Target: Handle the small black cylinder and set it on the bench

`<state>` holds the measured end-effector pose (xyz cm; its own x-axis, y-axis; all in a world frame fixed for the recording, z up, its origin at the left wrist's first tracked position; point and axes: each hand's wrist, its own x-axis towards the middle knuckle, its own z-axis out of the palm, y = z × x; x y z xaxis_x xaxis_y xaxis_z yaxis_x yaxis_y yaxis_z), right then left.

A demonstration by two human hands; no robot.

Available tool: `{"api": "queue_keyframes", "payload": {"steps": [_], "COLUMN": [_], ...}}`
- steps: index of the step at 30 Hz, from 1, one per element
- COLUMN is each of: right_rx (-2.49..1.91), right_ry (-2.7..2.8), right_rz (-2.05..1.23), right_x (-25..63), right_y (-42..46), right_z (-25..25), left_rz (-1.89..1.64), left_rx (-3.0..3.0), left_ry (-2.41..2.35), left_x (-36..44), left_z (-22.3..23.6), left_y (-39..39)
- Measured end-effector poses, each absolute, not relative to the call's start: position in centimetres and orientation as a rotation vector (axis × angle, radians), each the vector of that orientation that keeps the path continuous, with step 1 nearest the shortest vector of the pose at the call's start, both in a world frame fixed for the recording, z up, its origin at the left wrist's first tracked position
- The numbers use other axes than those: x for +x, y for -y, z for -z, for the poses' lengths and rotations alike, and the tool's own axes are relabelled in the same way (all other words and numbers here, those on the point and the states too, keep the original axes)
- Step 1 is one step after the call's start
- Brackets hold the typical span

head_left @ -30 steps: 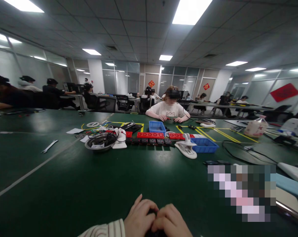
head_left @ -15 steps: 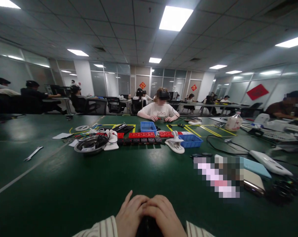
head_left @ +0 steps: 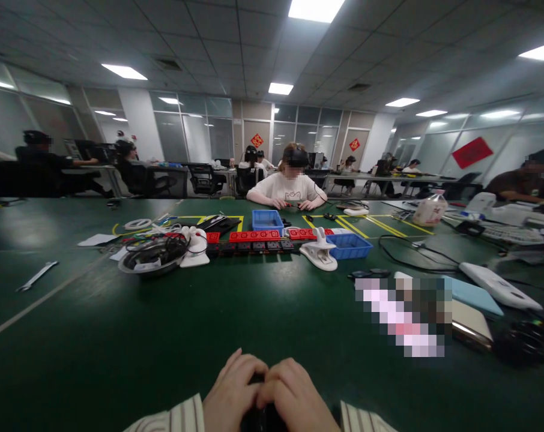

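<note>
At the bottom centre, my left hand (head_left: 233,387) and my right hand (head_left: 294,393) meet over a black object (head_left: 257,420) near the table's front. The fingers of both hands curl round it and cover most of it, so its kind cannot be made out. A dark piece of it shows between the fingertips, and more below the palms. My left index finger lies a little straighter than the others. Striped cream sleeves end at both wrists.
Beyond my hands on the green table (head_left: 200,318) stand red power-strip parts (head_left: 256,235), a metal bowl of cables (head_left: 152,267), a white clip stand (head_left: 319,252) and blue bins (head_left: 350,246). A wrench (head_left: 38,276) lies left; phones (head_left: 470,324) lie right. A person (head_left: 286,183) sits opposite.
My hands have drawn slightly apart at the fingertips, and the black object shows between them now. The camera has tilted down, so the table's things appear higher.
</note>
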<state>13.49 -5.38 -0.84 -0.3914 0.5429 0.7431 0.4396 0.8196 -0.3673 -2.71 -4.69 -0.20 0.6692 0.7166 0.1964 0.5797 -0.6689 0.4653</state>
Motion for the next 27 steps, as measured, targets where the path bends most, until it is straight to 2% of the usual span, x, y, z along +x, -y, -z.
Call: {"api": "queue_keyframes", "payload": {"steps": [6,12,17,22,27], "right_rx": [-0.381,-0.526,-0.773,-0.954,-0.887], "right_ry": [2.353,2.269,2.039,1.973,1.976], "right_rz": [-0.173,-0.116,-0.241,-0.247,-0.135], "right_x": [14.8,14.9,14.3,13.6,13.4], "right_y": [5.4,5.7,7.2,7.1,6.0], "right_z": [-2.1,-1.2,-1.8,-0.6,1.1], "left_rz": [-0.479,-0.686,-0.78,-0.637,-0.583], "left_rx": [2.547,2.604,2.654,2.598,2.585], "left_ry": [-1.087,-1.093,-1.133,-1.165,-1.16], "left_x": [-2.1,-2.6,-2.8,-2.3,-2.4], "left_z": [0.1,1.3,0.8,0.6,1.0], "left_y": [4.8,5.5,6.3,5.9,5.1]}}
